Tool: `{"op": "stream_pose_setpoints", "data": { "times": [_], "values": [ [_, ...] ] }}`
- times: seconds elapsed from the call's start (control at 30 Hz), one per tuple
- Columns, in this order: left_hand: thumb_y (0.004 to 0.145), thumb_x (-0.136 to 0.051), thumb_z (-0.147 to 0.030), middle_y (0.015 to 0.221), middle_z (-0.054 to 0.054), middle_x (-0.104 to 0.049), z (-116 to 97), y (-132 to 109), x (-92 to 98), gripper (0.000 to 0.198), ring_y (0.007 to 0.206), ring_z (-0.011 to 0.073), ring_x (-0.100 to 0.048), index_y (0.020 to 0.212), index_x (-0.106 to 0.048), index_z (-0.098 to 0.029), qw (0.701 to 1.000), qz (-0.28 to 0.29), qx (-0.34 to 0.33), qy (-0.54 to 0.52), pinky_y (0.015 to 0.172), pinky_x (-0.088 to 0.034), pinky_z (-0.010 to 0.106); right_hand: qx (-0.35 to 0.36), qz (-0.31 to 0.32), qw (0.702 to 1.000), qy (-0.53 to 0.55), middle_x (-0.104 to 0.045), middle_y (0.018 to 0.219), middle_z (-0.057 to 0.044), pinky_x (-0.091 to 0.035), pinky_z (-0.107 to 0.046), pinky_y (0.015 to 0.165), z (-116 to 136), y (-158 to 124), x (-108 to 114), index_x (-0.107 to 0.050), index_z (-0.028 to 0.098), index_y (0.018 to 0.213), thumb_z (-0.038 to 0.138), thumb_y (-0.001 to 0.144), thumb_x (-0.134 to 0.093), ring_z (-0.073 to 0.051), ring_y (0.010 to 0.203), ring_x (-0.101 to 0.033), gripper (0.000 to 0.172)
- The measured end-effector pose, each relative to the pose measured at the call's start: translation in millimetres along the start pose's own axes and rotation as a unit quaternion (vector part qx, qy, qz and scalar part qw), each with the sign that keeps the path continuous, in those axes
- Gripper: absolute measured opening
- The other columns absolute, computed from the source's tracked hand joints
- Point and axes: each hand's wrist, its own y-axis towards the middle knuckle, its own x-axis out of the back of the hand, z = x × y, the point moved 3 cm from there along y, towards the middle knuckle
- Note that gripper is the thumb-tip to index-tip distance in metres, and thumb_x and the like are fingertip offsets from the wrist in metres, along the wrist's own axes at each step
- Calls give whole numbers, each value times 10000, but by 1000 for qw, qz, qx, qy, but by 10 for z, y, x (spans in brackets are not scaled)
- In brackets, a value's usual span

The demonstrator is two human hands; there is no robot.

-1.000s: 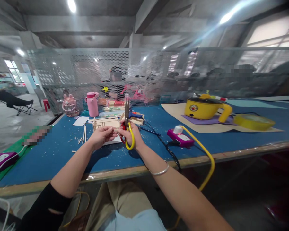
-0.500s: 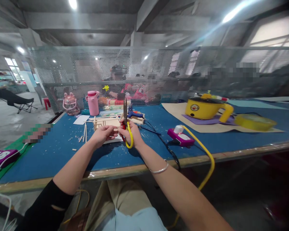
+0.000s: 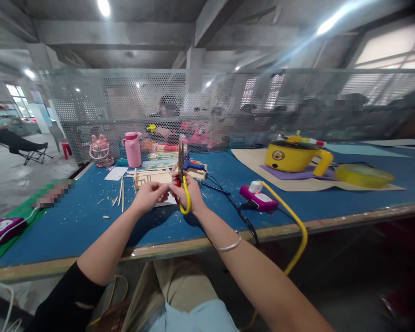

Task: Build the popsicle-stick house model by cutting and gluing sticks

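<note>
My right hand (image 3: 191,191) is closed around a pair of scissors (image 3: 181,168) with yellow and red handles, their dark blades pointing up and away from me. At its fingertips, my left hand (image 3: 151,196) meets it, thumb and fingers pinched on a short, pale wooden stick that the fingers mostly hide. Just beyond both hands lies a small frame of wooden sticks (image 3: 142,179). A blue glue gun (image 3: 194,165) rests behind the scissors. Loose wooden sticks (image 3: 121,191) lie left of my left hand.
A pink bottle (image 3: 133,151) and a pink bear-eared jug (image 3: 101,152) stand at the back left. To the right are a purple power strip (image 3: 259,198) with a yellow cable (image 3: 293,216) and a yellow pot (image 3: 290,157). A perforated screen (image 3: 117,101) edges the table.
My hands stay in nearly the same place, with the fingertips a little closer together. The scissors remain in my right hand.
</note>
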Motion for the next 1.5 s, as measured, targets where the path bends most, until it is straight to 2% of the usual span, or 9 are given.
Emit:
{"op": "stream_pose_setpoints", "data": {
  "times": [0.1,0.17,0.27,0.63,0.77,0.97,1.13,1.3,1.5],
  "values": [
    [683,-538,-511,478,-25,-488,-28,-25,-5,394,431,69,-424,623,-540,-121,996,-38,-32,73,444,-336,195,-3,0,1000,26,-439,534,93,-377,-208,446,-3,2,-6,-451,187,859,220,584,-623,-57,422,-430,326],
    [721,-490,-500,458,-43,-423,-58,-39,-10,398,442,68,-377,570,-504,-133,985,-67,-78,139,441,-289,192,-7,1,999,40,-435,532,94,-377,-209,440,-15,6,-10,-447,192,860,225,584,-629,-58,416,-430,331],
    [776,-417,-470,480,-46,-373,-88,-49,-37,407,492,75,-338,556,-492,-135,971,-74,-134,185,469,-258,197,-14,7,999,48,-443,540,90,-378,-210,434,-26,9,-17,-448,195,854,230,580,-638,-60,417,-436,335],
    [825,-318,-436,511,-23,-428,-132,-74,-81,437,523,98,-381,565,-508,-141,952,-69,-169,247,516,-272,213,2,15,998,60,-450,533,95,-385,-209,435,7,-2,-34,-455,188,854,214,586,-640,-59,417,-437,327],
    [823,-340,-422,512,-17,-455,-163,-81,-65,417,519,98,-389,561,-509,-145,952,-56,-186,235,501,-277,211,1,14,998,56,-445,539,93,-387,-203,430,17,-13,-59,-449,190,873,234,594,-645,-59,422,-434,343],
    [821,-312,-485,431,-49,-319,-135,-16,31,442,413,78,-300,502,-354,-183,973,-94,-174,120,431,-245,217,-4,-18,999,48,-410,622,87,-385,-183,414,15,-45,-48,-419,220,929,361,663,-593,-39,425,-407,348],
    [820,-311,-505,420,-40,-342,-220,-40,112,461,407,82,-319,498,-383,-184,969,-130,-190,93,426,-263,219,-43,57,997,1,-378,599,83,-345,-163,376,-22,-146,-152,-413,227,950,444,708,-531,-51,439,-385,346],
    [821,-319,-490,487,-22,-422,-313,-95,146,441,466,90,-378,529,-424,-176,957,-170,-213,104,488,-314,217,-13,107,994,-15,-399,633,55,-337,-181,402,14,-247,-350,-444,206,956,457,709,-550,-59,478,-368,368],
    [823,-315,-478,482,-31,-337,-334,-108,200,430,470,90,-319,509,-341,-185,943,-200,-223,145,477,-268,227,14,135,989,-58,-400,673,37,-336,-196,454,20,-257,-402,-480,196,950,441,676,-606,-77,548,-371,389]
  ]
}}
